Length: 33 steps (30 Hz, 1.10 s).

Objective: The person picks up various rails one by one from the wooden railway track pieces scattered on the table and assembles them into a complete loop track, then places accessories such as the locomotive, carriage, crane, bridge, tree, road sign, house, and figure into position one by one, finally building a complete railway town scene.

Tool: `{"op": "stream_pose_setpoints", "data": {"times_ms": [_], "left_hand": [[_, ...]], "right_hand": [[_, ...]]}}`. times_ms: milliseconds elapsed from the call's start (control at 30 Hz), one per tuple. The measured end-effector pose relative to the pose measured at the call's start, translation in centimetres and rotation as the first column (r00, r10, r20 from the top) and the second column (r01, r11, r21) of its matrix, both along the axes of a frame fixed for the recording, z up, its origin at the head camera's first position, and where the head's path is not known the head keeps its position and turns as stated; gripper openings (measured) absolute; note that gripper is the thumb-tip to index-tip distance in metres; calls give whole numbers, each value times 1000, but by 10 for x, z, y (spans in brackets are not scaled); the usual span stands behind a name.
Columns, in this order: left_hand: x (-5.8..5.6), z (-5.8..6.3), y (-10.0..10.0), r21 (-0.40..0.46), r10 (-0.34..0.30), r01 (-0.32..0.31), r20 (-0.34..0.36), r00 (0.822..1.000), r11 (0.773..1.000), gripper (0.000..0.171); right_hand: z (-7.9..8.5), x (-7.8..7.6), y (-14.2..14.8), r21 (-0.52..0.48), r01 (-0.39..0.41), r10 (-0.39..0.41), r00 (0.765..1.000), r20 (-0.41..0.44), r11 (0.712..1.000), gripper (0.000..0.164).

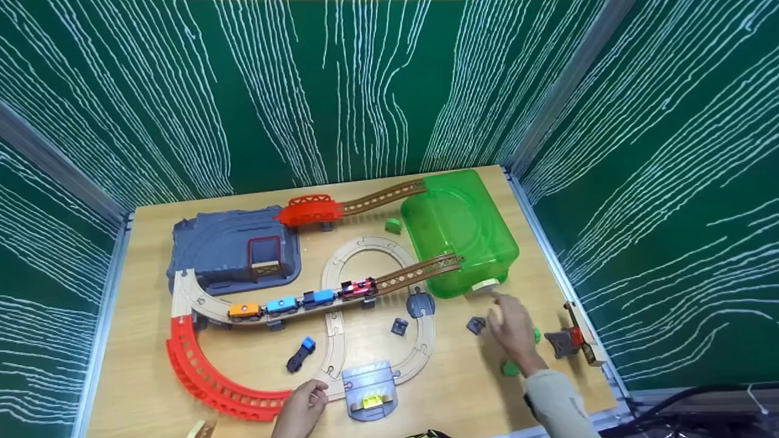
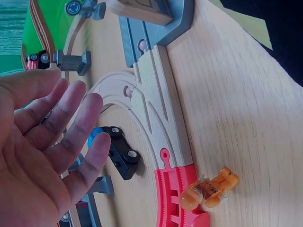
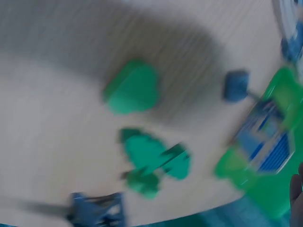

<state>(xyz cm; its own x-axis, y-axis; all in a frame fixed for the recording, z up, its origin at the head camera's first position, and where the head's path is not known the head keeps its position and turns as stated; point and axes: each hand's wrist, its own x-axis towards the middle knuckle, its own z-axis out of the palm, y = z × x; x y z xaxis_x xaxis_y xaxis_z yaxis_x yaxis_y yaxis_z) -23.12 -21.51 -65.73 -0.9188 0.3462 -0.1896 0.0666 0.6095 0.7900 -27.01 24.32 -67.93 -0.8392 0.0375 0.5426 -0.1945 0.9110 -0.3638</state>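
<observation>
My left hand (image 1: 301,409) is at the front of the table, beside the wooden switch track (image 2: 161,99) and the end of the red curved track (image 1: 225,395). In the left wrist view its fingers (image 2: 78,137) are loosely bent, with nothing in the palm. An orange toy figure (image 2: 208,189) lies against the red track. My right hand (image 1: 510,322), blurred, hovers right of a small dark grey piece (image 1: 476,325). A blue-and-white panel (image 3: 265,137) stands against the green tub (image 1: 468,225). In the right wrist view only a fingertip shows at the edge.
A train (image 1: 304,298) stands on the raised track. Left is a grey base (image 1: 213,237); a red bridge (image 1: 310,210) leads right. A black-and-blue car (image 1: 301,354) lies inside the loop. Near the right hand are a green block (image 3: 135,87), a green tree (image 3: 147,151) and a crane (image 1: 575,337).
</observation>
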Motion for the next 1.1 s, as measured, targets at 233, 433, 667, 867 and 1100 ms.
{"op": "stream_pose_setpoints", "data": {"times_ms": [233,433,667,867,1100], "left_hand": [[1,-3,-2,1,7,-7,-7,1000,1000,14],[2,-4,-3,5,13,-13,5,1000,1000,15],[3,-3,-5,10,26,-26,-7,1000,1000,15],[1,-1,-4,-32,18,-18,6,1000,999,15],[-2,3,-2,-56,38,-35,49,998,998,15]], "right_hand": [[-9,16,43,-63,201,-185,961,204,977,34],[-22,23,67,-30,302,-275,901,336,953,31],[-34,28,80,14,352,-311,808,500,936,32],[-35,32,84,49,401,-338,691,639,915,31],[-35,28,83,30,425,-326,645,691,905,34]]}}
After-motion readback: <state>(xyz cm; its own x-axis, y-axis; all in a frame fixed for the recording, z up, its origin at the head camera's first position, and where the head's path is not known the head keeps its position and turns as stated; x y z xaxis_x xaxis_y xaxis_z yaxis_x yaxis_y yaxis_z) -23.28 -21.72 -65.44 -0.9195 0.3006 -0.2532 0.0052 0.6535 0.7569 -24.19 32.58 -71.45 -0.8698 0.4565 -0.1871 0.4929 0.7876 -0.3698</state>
